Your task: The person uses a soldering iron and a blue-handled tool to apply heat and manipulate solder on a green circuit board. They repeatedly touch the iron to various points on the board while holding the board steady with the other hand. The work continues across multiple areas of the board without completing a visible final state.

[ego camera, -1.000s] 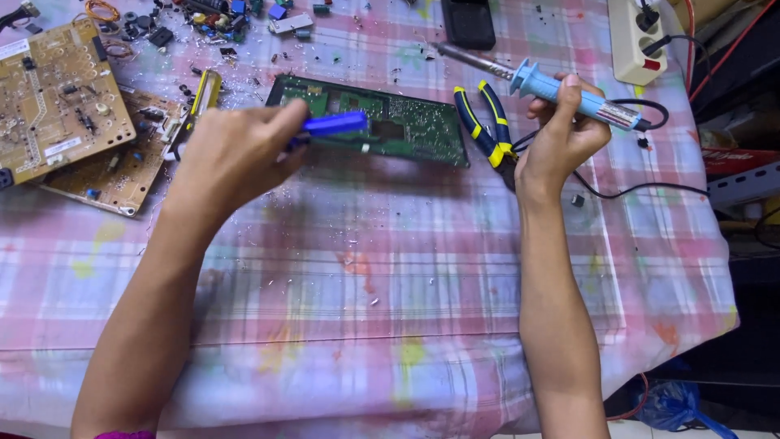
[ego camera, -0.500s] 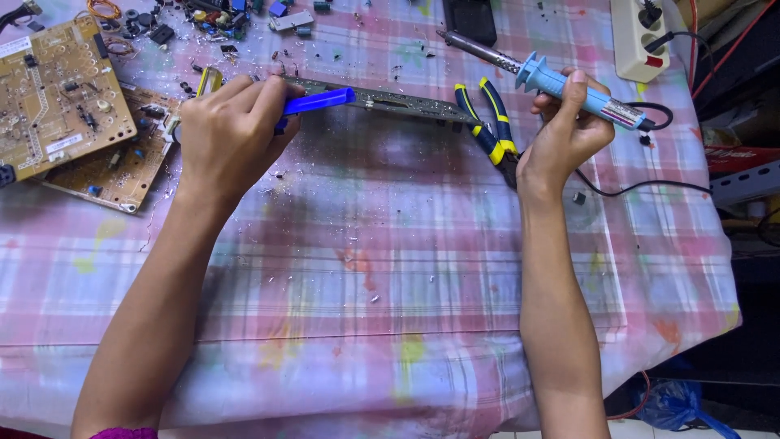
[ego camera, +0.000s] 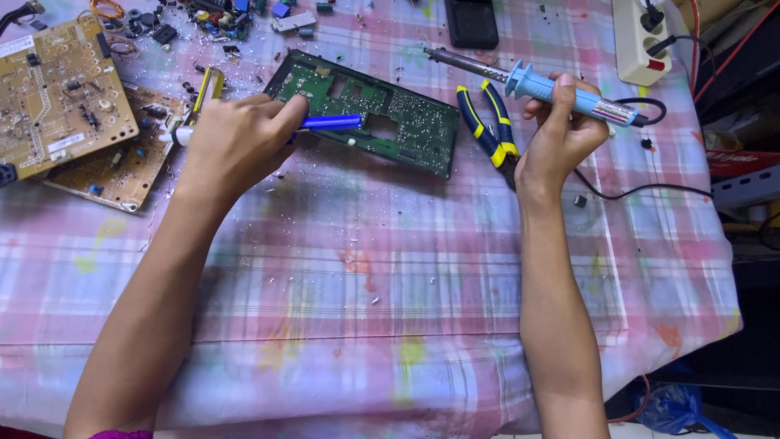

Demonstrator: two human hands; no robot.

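Note:
My left hand point(ego camera: 236, 142) grips a blue tube-shaped tool point(ego camera: 331, 123), probably a desoldering pump, whose tip lies over the left part of a green circuit board point(ego camera: 382, 114). The board lies flat on the plaid tablecloth point(ego camera: 390, 268). My right hand point(ego camera: 561, 134) holds a light-blue soldering iron point(ego camera: 561, 91) raised above the table, its metal tip pointing left past the board's right end. Blue-and-yellow pliers point(ego camera: 487, 130) lie just left of my right hand.
Two tan circuit boards point(ego camera: 61, 97) are stacked at the far left. Loose electronic parts point(ego camera: 211, 16) and solder scraps litter the back left. A yellow-handled tool point(ego camera: 207, 85) lies behind my left hand. A white power strip point(ego camera: 638, 32) and a black device point(ego camera: 471, 20) sit at the back.
My left hand has drawn back slightly from the board with the blue tool, uncovering the green board. My right hand with the soldering iron has barely moved.

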